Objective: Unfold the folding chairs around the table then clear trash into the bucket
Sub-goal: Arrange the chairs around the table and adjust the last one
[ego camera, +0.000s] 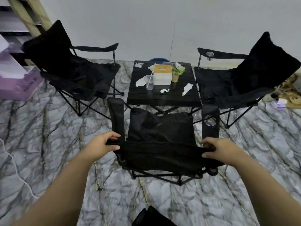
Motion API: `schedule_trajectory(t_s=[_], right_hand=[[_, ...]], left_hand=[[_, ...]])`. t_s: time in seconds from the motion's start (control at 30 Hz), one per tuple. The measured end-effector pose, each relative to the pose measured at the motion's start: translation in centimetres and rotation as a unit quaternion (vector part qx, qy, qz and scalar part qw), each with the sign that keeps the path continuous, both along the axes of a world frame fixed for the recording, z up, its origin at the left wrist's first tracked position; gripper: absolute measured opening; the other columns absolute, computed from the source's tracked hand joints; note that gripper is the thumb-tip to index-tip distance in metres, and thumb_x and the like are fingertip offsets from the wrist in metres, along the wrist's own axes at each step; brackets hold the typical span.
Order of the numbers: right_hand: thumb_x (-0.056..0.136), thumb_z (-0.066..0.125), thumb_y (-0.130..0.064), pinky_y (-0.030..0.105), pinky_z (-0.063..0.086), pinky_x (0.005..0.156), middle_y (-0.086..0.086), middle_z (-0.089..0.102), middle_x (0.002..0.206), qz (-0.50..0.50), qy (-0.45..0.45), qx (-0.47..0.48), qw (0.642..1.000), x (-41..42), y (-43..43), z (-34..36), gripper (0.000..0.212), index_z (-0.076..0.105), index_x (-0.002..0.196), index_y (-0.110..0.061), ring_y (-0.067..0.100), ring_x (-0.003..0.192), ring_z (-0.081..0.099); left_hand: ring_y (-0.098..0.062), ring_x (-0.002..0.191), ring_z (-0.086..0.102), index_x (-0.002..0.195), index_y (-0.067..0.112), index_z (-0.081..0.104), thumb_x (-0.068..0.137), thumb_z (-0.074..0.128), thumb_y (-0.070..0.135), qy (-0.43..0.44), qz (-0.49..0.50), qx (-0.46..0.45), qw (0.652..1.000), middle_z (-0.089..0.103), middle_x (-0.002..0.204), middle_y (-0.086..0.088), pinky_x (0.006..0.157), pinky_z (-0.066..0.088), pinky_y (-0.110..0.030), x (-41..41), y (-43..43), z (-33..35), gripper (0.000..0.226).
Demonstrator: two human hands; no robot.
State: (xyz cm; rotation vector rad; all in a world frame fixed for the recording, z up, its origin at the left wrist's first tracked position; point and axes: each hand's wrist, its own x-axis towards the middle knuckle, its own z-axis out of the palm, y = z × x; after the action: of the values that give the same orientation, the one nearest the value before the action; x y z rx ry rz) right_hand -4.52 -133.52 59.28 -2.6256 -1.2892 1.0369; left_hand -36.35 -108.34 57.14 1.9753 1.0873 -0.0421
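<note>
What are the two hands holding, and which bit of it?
Both hold the near black folding chair by the top edge of its backrest: the left hand at its left corner, the right hand at its right corner.

The only lettering in view is a short line of dark print on the side of the purple box at the left edge, beside the left chair. It runs slantwise along the box's face and is too small and blurred to read; it may be a brand name, though no single letter can be made out for certain. No readable text, number or label shows on the chairs, the tabletop items or the wall.
</note>
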Motion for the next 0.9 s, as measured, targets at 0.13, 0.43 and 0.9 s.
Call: schedule_trajectory(t_s=[0.13,0.43,0.9], right_hand=[[0.081,0.068,-0.039,0.024,0.047,0.092,-0.008,0.062,0.11,0.073,0.065,0.073,0.992,-4.0,6.0,1.5,0.04,0.056,0.119,-0.032,0.007,0.106,0.058],[0.085,0.064,-0.038,0.028,0.047,0.093,-0.007,0.062,0.114,0.241,0.141,0.128,0.952,-19.0,23.5,2.1,0.035,0.056,0.118,-0.033,0.009,0.103,0.058],[0.088,0.058,-0.042,0.039,0.048,0.093,-0.011,0.054,0.12,0.255,0.18,0.09,0.946,-43.7,53.1,1.6,0.037,0.05,0.123,-0.035,0.012,0.107,0.053]], left_hand=[[-0.011,0.107,0.053,0.1,0.039,0.056,0.081,0.07,0.02,-0.052,0.075,-0.02,0.996,0.06,0.107,0.009,0.088,0.037,-0.026,-3.5,0.5,1.4,0.03],[-0.015,0.105,0.056,0.115,0.028,0.056,0.087,0.062,0.029,-0.069,0.287,0.066,0.953,0.06,0.109,0.002,0.089,0.04,-0.028,-16.9,4.0,2.8,0.029],[-0.013,0.106,0.059,0.112,0.03,0.057,0.087,0.062,0.028,-0.048,0.352,0.092,0.93,0.063,0.111,0.002,0.087,0.042,-0.027,-39.9,25.0,3.7,0.026]])
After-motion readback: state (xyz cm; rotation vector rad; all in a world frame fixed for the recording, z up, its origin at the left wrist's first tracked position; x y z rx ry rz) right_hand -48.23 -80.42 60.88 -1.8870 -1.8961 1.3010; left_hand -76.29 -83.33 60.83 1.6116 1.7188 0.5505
